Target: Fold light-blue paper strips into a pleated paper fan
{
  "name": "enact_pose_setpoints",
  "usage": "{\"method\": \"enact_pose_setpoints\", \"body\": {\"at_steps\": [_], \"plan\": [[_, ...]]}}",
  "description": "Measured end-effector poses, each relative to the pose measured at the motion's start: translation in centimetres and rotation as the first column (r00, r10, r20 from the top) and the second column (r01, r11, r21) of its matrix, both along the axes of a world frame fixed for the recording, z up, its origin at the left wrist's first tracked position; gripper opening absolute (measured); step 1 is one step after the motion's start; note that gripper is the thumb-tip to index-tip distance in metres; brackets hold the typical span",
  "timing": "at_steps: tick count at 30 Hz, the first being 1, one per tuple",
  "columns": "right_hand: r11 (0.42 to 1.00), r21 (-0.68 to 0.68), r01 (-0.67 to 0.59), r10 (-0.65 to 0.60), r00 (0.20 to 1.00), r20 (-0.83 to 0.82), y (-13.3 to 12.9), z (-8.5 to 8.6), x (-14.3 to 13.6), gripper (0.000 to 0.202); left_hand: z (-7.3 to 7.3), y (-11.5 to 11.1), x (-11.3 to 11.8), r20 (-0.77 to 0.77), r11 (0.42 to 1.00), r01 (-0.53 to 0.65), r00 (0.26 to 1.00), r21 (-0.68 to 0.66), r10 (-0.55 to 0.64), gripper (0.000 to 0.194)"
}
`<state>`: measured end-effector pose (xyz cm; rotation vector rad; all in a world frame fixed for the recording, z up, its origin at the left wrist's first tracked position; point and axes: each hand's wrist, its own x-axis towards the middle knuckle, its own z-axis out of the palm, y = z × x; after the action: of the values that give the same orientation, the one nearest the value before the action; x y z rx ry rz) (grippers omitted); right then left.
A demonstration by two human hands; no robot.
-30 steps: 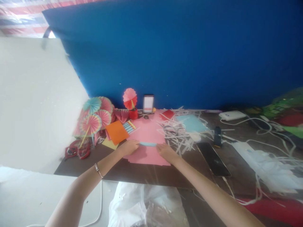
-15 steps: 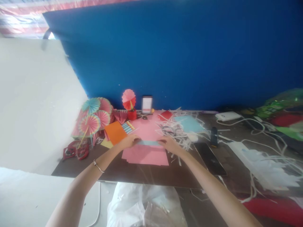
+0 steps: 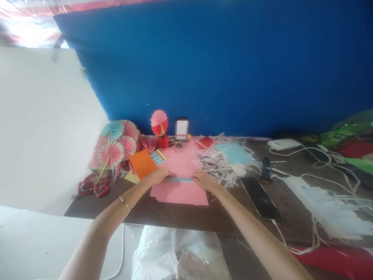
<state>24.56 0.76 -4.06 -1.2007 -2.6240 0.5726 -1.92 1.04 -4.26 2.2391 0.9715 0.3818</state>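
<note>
Pale blue paper, in a narrow strip (image 3: 181,179) that may be folded over on itself, stretches level between the two hands, above or resting on the near part of a stack of pink paper sheets (image 3: 182,193); which of the two I cannot tell. The left hand (image 3: 161,176) closes on one end and the right hand (image 3: 203,181) on the other, both with fingers drawn in narrow, though blur hides exactly how the fingertips sit. It should prove very light and bendy, stiffer along any fold than across it, easily creased or torn, and perhaps a little slick; a gentle pinch near each end, thumb against fingers, would suit it, with even pressure and little pull. Just left of the pink stack lie an orange sheet (image 3: 142,163) overlapping a yellow sheet (image 3: 132,177), and a striped paper piece (image 3: 157,156). Farther left stands a cluster of pleated paper fans (image 3: 110,153). To the right, white paper strips (image 3: 219,162) are tangled around a light blue sheet (image 3: 234,153), and beyond them a dark smartphone (image 3: 261,197) lies on the brown table (image 3: 180,216). Behind everything rises a blue partition (image 3: 204,70).
</note>
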Motion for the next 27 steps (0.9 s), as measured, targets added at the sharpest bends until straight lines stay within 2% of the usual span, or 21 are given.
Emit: {"method": "enact_pose_setpoints", "body": {"at_steps": [3,6,13,17,21,27], "plan": [[0.997,0.048,-0.053,0.051,0.998,0.044,-0.2,0.0,0.1,0.021,0.3,0.0,0.0,-0.116,0.987,0.102,0.989,0.127,-0.088,0.025],[0.990,0.093,-0.105,0.096,0.991,0.092,-0.4,-0.1,0.2,0.021,0.3,-0.1,0.1,-0.235,0.965,0.161,0.966,0.206,-0.111,0.028],[0.965,0.200,-0.169,0.128,0.971,0.203,-1.3,-1.0,0.5,0.021,-0.5,-1.3,-0.2,-0.466,0.892,0.254,0.883,0.374,-0.057,0.022],[0.927,0.302,-0.220,0.129,0.947,0.295,-1.7,-1.2,0.5,0.022,-0.2,-2.2,-0.1,-0.551,0.825,0.328,0.834,0.460,-0.024,0.019],[0.911,0.317,-0.262,0.151,0.930,0.335,-1.8,-1.1,0.4,0.022,0.1,-3.2,0.0,-0.586,0.758,0.390,0.810,0.523,-0.013,0.022],[0.894,0.355,-0.272,0.131,0.918,0.374,-2.2,-1.2,0.2,0.024,0.0,-4.2,0.3,-0.632,0.728,0.431,0.775,0.533,0.004,0.023]]}}
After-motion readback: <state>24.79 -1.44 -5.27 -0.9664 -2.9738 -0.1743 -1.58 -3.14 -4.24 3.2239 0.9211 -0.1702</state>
